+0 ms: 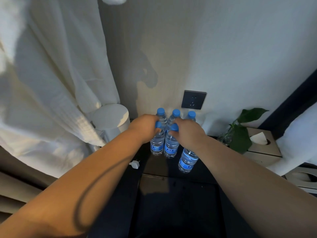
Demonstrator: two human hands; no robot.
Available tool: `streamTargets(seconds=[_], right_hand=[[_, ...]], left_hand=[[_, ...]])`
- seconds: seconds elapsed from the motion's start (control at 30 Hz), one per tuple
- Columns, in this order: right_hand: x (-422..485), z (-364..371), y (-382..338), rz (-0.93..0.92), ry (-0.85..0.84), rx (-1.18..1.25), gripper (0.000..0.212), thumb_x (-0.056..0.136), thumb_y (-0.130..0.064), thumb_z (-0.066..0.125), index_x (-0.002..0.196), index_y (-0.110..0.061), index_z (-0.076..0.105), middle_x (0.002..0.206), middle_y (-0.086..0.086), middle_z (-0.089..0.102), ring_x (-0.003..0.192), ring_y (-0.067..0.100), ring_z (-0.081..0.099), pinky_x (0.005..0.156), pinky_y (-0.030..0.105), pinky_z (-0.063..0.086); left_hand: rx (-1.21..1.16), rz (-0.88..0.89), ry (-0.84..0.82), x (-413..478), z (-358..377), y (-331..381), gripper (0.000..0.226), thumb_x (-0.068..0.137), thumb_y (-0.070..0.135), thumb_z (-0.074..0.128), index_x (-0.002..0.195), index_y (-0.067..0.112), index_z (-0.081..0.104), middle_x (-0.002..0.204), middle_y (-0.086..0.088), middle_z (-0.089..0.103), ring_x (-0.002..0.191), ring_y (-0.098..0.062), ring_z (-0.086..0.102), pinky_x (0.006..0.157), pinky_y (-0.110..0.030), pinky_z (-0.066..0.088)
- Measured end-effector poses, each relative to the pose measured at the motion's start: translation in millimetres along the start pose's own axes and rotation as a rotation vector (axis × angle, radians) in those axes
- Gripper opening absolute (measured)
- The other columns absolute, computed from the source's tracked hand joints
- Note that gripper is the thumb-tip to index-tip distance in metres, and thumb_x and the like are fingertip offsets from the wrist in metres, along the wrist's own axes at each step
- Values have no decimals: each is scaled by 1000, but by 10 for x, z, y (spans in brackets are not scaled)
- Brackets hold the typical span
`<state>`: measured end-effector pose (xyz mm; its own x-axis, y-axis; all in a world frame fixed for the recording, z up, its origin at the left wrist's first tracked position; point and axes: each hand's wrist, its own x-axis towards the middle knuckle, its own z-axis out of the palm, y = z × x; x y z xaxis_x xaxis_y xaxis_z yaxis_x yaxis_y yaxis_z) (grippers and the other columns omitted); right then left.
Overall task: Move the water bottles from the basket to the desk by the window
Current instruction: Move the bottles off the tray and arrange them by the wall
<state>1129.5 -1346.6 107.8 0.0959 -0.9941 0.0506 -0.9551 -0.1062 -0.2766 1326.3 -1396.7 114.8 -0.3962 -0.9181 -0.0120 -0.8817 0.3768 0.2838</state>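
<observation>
Several clear water bottles with blue caps and blue labels stand on a dark desk [154,167] against the wall. My left hand [145,127] grips the neck of the front left bottle [157,145]. My right hand [187,133] grips the neck of the front middle bottle [171,146]. Both of these bottles stand upright and side by side. Behind them stand three more bottles, caps showing [160,111] [176,112] [191,114]. One more bottle [187,160] stands at the front right, under my right wrist. No basket is in view.
A white curtain [51,83] hangs at the left, with a white round lamp [111,117] beside it. A white plug adapter [135,164] lies on the desk. A dark wall socket [193,99], a green plant [240,134] and a tissue box [262,145] are at the right.
</observation>
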Motion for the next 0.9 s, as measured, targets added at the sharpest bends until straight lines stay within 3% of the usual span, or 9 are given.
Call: streamTargets(seconds=[0.27,0.47,0.63,0.9], right_hand=[[41,-26,68,50,-17,11,38,102,-42,60,134,-22,55,103,6,67,95,27,64,81,42,56],[37,65,86,-18,5,11,37,103,-41,60,135,-23,53,90,-3,54,81,19,54,70,36,48],[44,114,123,-36,36,11,41,102,-41,61,138,-23,51,88,-3,52,78,22,57,65,35,45],[35,153,135,-43,62,25,40,102,-40,61,136,-22,52,85,-2,56,76,22,57,66,37,52]], left_hand=[[2,-17,50,21,46,-1,22,93,42,68,104,25,60,89,2,62,78,-21,59,62,-33,40],[35,-28,47,57,39,36,29,92,47,67,95,27,46,79,6,52,66,-14,50,53,-30,31],[-23,1,-2,67,0,14,31,90,40,69,116,24,64,103,1,69,90,-23,64,75,-40,55],[-23,11,-17,84,-26,90,23,93,31,66,112,18,65,100,-6,69,90,-28,65,79,-43,56]])
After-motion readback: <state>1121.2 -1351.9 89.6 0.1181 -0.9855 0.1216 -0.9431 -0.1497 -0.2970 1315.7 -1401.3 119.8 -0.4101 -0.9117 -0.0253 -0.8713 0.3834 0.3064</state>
